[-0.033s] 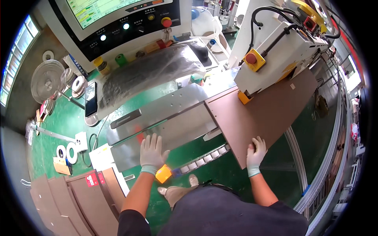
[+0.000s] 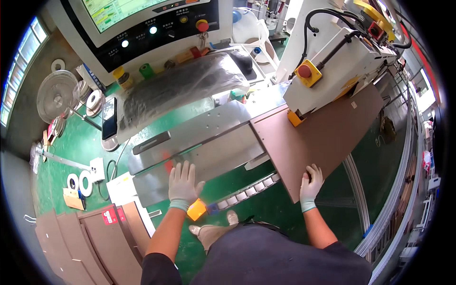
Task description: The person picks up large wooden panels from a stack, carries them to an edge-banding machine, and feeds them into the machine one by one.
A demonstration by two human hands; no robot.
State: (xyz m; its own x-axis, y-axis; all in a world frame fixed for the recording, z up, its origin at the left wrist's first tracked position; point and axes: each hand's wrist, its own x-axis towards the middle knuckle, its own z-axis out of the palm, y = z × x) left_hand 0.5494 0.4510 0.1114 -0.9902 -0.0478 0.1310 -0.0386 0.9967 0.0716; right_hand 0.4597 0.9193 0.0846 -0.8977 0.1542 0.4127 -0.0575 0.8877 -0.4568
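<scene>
My left hand (image 2: 185, 185), in a white glove, is open with its fingers spread. It lies over the front edge of the smooth metal worktable (image 2: 223, 147), and nothing is in it. To the right, a flat brown panel (image 2: 313, 137) runs back under the white machine head (image 2: 339, 66). My gloved right hand (image 2: 311, 185) holds this panel at its near corner, with the fingers bent over the edge. The panel's far part is hidden beneath the machine head.
A control console (image 2: 166, 33) with a screen and buttons stands at the back. A plastic-covered block (image 2: 185, 90) sits before it, with a phone (image 2: 109, 118) at its left end. Brown panels (image 2: 99, 237) are stacked at lower left. A fan (image 2: 58, 97) stands far left; metal rails (image 2: 356, 185) run along the right.
The brown panel has shifted slightly to the right, and my right hand has moved along with it. My left hand stays in place.
</scene>
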